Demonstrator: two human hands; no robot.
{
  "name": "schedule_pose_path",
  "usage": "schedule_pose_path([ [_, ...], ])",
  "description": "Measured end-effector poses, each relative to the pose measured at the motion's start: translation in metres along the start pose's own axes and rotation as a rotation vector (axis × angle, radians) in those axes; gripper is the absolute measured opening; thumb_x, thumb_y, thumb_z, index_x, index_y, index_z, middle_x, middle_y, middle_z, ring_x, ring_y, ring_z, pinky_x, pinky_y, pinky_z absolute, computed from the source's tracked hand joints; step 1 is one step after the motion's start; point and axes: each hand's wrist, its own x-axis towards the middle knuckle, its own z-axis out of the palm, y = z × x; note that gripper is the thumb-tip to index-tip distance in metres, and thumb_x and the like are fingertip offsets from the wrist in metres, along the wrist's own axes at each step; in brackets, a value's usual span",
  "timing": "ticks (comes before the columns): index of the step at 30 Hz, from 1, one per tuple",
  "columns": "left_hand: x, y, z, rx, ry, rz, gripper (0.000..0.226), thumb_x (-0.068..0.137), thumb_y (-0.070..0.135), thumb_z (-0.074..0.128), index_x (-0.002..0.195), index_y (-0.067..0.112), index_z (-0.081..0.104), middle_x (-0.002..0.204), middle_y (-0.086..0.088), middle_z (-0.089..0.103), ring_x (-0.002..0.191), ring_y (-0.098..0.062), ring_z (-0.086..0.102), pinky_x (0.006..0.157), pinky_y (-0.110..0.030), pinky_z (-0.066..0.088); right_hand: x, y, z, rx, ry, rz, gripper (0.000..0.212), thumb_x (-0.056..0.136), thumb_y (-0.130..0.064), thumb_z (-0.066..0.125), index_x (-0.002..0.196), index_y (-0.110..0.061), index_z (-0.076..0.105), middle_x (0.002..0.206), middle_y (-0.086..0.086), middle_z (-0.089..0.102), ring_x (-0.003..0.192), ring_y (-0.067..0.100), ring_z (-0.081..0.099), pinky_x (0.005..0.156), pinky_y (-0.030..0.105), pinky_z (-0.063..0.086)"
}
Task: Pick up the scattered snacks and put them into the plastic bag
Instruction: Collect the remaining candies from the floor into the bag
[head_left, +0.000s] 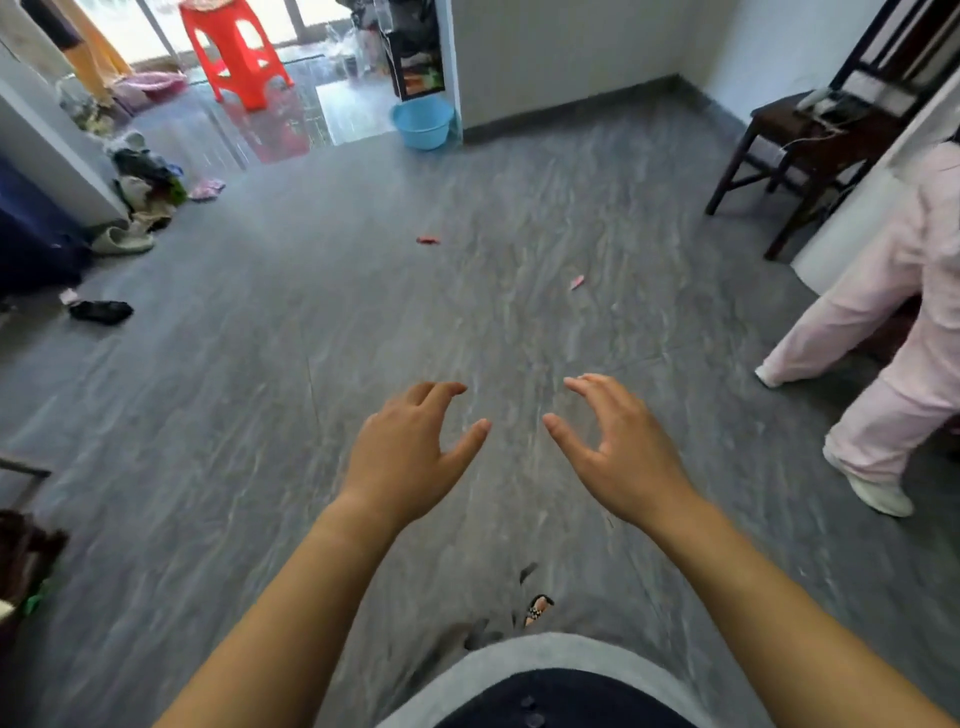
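My left hand (410, 452) and my right hand (618, 447) are stretched out over the grey floor, palms facing each other, fingers spread, nothing in either. A small red snack packet (428, 240) lies on the floor well ahead of them. A pink snack packet (577, 282) lies farther right, also beyond both hands. No plastic bag shows in the head view.
A person in pink clothes (883, 332) stands at the right by a dark wooden chair (795, 150). A blue basin (422, 122) and a red stool (234, 52) stand at the back. Shoes and clothes (140, 208) are piled at the left wall. My sandalled foot (537, 609) is below my hands.
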Motion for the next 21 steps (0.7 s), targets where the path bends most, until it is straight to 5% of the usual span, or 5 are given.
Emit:
schedule_pose_path([
  [10, 0.251, -0.048, -0.025, 0.005, -0.025, 0.000, 0.054, 0.087, 0.059, 0.042, 0.131, 0.027, 0.044, 0.133, 0.003, 0.051, 0.116, -0.020, 0.053, 0.088, -0.037, 0.046, 0.254, 0.009, 0.000, 0.038, -0.021, 0.011, 0.057, 0.087, -0.053, 0.045, 0.133, -0.019, 0.041, 0.142, -0.002, 0.039, 0.134, 0.014, 0.031, 0.107, 0.029, 0.026],
  [21, 0.561, -0.035, -0.058, 0.071, -0.208, 0.286, 0.056, 0.087, 0.061, 0.038, 0.132, 0.028, 0.042, 0.135, 0.003, 0.049, 0.121, -0.022, 0.048, 0.095, -0.040, 0.044, 0.485, 0.050, -0.050, 0.048, 0.183, 0.250, 0.054, 0.084, -0.050, 0.052, 0.128, -0.019, 0.047, 0.137, -0.002, 0.044, 0.128, 0.014, 0.038, 0.102, 0.024, 0.028],
])
